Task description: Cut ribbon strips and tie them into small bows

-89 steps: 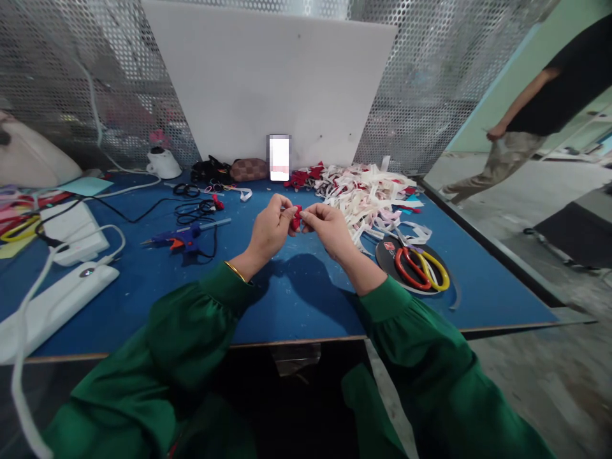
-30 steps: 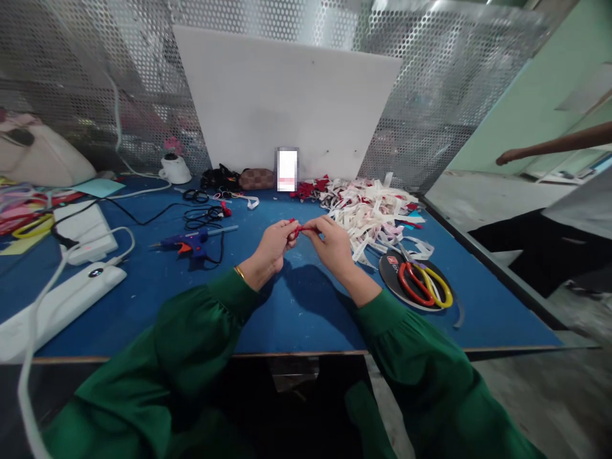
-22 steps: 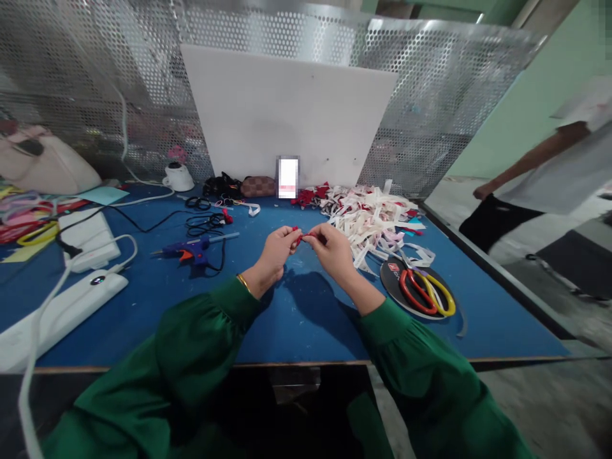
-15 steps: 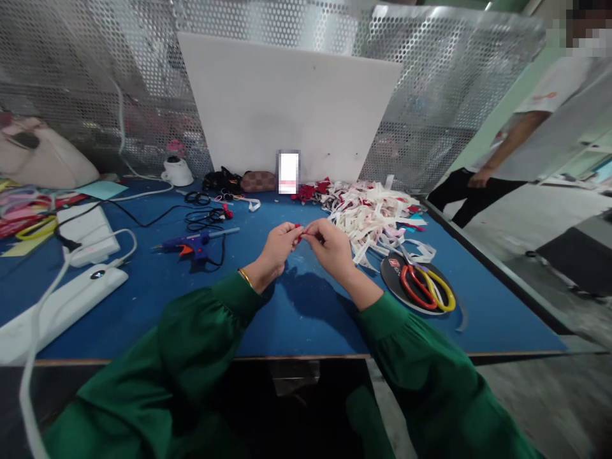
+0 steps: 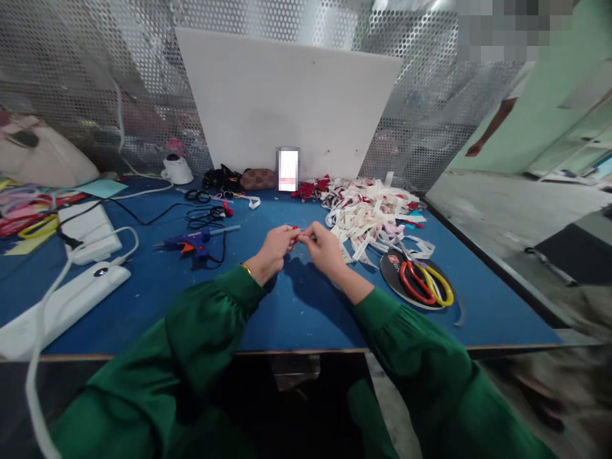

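Observation:
Both hands meet above the middle of the blue table. A small red piece, perhaps ribbon (image 5: 295, 230), shows at the fingertips; its exact kind is too small to make out. My left hand (image 5: 276, 248) pinches it from the left and is closed. Closed too, my right hand (image 5: 326, 250) pinches at its right edge with thumb and forefinger. To the left lies a blue glue gun (image 5: 191, 244) with an orange trigger. On the right, scissors (image 5: 415, 280) with red and yellow handles rest on a round black ribbon reel (image 5: 391, 273).
A pile of white and pink ribbon strips (image 5: 368, 210) covers the back right, beside red scraps (image 5: 313, 189). A lit phone (image 5: 287, 169) leans on a white board (image 5: 287, 102). At left lie a white power bank (image 5: 67, 306) and cables. A person's arm (image 5: 495, 127) shows far right.
My hands have shifted slightly left, still pinching the red piece. The person at the right has moved back behind the mesh, leaving mostly an arm in sight.

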Action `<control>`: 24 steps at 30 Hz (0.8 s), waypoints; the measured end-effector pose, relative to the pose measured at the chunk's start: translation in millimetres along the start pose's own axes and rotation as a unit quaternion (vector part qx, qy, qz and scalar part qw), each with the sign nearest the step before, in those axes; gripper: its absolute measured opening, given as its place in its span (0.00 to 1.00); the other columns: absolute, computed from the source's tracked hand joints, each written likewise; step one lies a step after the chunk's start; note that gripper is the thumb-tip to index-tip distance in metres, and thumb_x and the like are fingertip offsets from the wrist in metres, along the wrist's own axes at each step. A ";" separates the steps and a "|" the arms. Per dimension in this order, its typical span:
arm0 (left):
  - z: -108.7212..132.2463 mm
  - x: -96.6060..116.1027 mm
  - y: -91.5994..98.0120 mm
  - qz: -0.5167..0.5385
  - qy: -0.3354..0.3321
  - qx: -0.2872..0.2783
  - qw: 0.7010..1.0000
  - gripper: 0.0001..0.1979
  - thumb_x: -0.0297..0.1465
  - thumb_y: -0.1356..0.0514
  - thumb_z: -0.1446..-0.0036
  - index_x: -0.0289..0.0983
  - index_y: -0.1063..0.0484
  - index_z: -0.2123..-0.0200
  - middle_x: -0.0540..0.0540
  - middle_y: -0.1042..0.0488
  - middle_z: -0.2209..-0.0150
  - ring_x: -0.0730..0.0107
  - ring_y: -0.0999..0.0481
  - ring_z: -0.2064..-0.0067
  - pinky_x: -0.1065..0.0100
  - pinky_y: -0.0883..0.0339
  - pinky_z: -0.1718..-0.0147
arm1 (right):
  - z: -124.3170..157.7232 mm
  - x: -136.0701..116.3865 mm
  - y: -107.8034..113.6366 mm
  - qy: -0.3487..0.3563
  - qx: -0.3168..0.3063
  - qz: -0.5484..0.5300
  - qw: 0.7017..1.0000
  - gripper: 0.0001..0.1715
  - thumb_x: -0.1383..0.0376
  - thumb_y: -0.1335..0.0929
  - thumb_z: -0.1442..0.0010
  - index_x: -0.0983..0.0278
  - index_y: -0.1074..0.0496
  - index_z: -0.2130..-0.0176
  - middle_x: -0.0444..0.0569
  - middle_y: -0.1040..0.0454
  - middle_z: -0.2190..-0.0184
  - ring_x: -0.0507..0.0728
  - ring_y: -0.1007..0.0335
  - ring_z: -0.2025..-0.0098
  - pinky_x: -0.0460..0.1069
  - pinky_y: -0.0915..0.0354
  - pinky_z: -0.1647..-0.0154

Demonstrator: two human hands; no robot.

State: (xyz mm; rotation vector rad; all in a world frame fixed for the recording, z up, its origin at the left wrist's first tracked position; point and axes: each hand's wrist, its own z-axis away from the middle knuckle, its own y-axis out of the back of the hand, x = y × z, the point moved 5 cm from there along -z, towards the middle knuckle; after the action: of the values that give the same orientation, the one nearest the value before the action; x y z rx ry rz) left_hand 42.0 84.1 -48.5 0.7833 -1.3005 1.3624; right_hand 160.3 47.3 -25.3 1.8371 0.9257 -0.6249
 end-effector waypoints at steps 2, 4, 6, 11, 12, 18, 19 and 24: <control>-0.5 4.5 -1.2 0.007 0.006 -0.026 1.000 0.17 0.38 0.30 0.52 0.35 0.32 0.78 0.54 0.39 0.82 0.80 0.41 0.80 0.75 0.46 0.79 | -5.3 8.5 7.0 -0.057 0.022 -0.127 0.990 0.13 0.56 0.32 0.41 0.60 0.35 0.71 0.42 0.29 0.75 0.51 0.37 0.79 0.47 0.43 0.76; 0.6 8.3 -3.7 0.019 0.024 -0.056 0.998 0.20 0.46 0.30 0.52 0.35 0.29 0.77 0.52 0.36 0.81 0.79 0.39 0.79 0.73 0.43 0.79 | -10.1 12.2 14.5 -0.082 0.034 -0.196 0.977 0.14 0.54 0.30 0.45 0.61 0.33 0.71 0.41 0.29 0.75 0.49 0.40 0.81 0.46 0.44 0.78; 2.6 10.2 -5.3 0.025 0.049 -0.072 0.996 0.23 0.50 0.32 0.53 0.34 0.28 0.77 0.50 0.34 0.80 0.78 0.39 0.79 0.72 0.44 0.79 | -13.4 12.2 21.3 -0.082 0.041 -0.194 0.977 0.13 0.56 0.28 0.48 0.61 0.32 0.71 0.40 0.30 0.78 0.49 0.39 0.81 0.46 0.44 0.78; 5.7 10.8 -6.7 -0.003 0.041 -0.088 0.995 0.15 0.39 0.29 0.55 0.34 0.26 0.74 0.50 0.33 0.78 0.78 0.37 0.77 0.72 0.44 0.77 | -14.7 10.7 25.6 -0.054 0.025 -0.115 0.992 0.12 0.58 0.31 0.44 0.61 0.34 0.73 0.40 0.31 0.81 0.50 0.39 0.80 0.47 0.44 0.76; 5.8 9.7 -6.5 -0.015 0.038 -0.087 0.995 0.12 0.35 0.29 0.57 0.34 0.26 0.75 0.51 0.34 0.78 0.78 0.37 0.77 0.72 0.44 0.77 | -14.4 9.6 25.7 -0.040 0.023 -0.097 0.994 0.11 0.58 0.32 0.43 0.61 0.34 0.73 0.40 0.31 0.80 0.50 0.39 0.79 0.47 0.44 0.75; 7.5 6.8 -8.8 -0.096 0.012 -0.089 0.991 0.07 0.29 0.33 0.58 0.33 0.28 0.78 0.54 0.38 0.81 0.79 0.42 0.78 0.72 0.49 0.77 | -12.7 2.5 25.7 -0.010 0.002 -0.007 1.000 0.10 0.60 0.33 0.41 0.60 0.35 0.72 0.42 0.31 0.79 0.52 0.38 0.75 0.48 0.46 0.72; 8.0 7.0 -9.8 -0.105 0.008 -0.095 0.990 0.08 0.29 0.32 0.58 0.33 0.28 0.80 0.54 0.39 0.82 0.80 0.43 0.79 0.71 0.51 0.77 | -12.4 1.4 25.1 -0.006 0.000 0.008 1.000 0.10 0.61 0.33 0.41 0.60 0.35 0.72 0.42 0.31 0.79 0.53 0.39 0.75 0.48 0.47 0.72; 7.3 2.4 -11.3 -0.115 0.021 -0.105 0.988 0.10 0.27 0.32 0.58 0.33 0.29 0.82 0.53 0.38 0.84 0.80 0.43 0.80 0.72 0.52 0.78 | -12.7 4.6 18.5 0.014 0.015 0.017 1.000 0.10 0.64 0.33 0.43 0.61 0.37 0.74 0.41 0.35 0.79 0.52 0.41 0.74 0.49 0.48 0.70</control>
State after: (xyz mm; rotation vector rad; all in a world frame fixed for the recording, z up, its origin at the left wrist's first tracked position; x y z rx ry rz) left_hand 50.8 76.1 -41.7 0.7300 -1.2548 1.0351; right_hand 178.3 55.5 -13.7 1.8893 0.9071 -0.5960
